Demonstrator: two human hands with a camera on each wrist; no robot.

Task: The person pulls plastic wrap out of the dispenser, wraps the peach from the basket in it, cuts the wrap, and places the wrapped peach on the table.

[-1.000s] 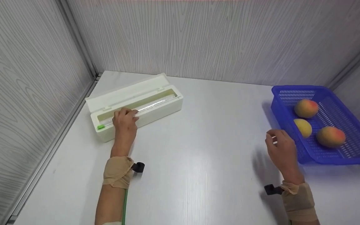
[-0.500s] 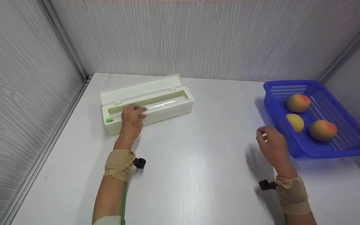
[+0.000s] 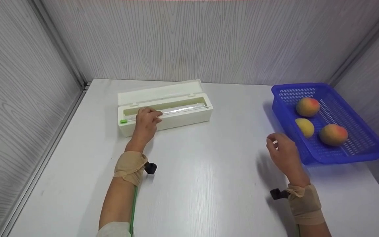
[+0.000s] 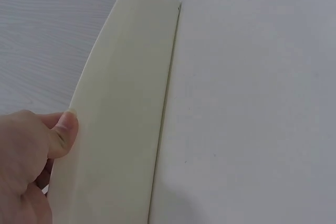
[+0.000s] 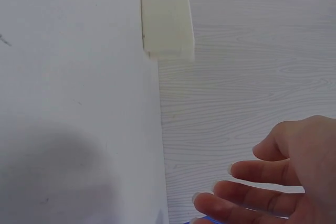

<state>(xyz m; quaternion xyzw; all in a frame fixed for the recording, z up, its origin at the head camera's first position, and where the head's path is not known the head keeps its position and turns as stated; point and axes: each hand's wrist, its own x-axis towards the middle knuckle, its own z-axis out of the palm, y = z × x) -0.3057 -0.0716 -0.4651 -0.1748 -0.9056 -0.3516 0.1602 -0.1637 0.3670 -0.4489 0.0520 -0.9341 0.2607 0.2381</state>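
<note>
A long white cling film box (image 3: 183, 119) stands near the back of the table, its lid (image 3: 160, 92) tipped back. Inside lies a roll of clear film (image 3: 184, 108); a green slider (image 3: 123, 121) sits at the left end of the front rim. My left hand (image 3: 146, 123) grips the box's front wall, thumb on the outside face, as the left wrist view shows; the other fingers reach over the rim and are partly hidden. My right hand (image 3: 283, 153) hovers over the table beside the blue basket (image 3: 293, 138), fingers loosely bent and holding nothing.
The blue basket, on the right, holds two red-tinged mango-like fruits (image 3: 308, 107) and a yellow fruit (image 3: 305, 127). Wood-grained panels (image 3: 176, 39) rise behind the table and along both sides.
Pulled by my left hand, the box has slid to the right, away from the table's left edge, and turned slightly. The head view has shifted. My right hand stays beside the basket.
</note>
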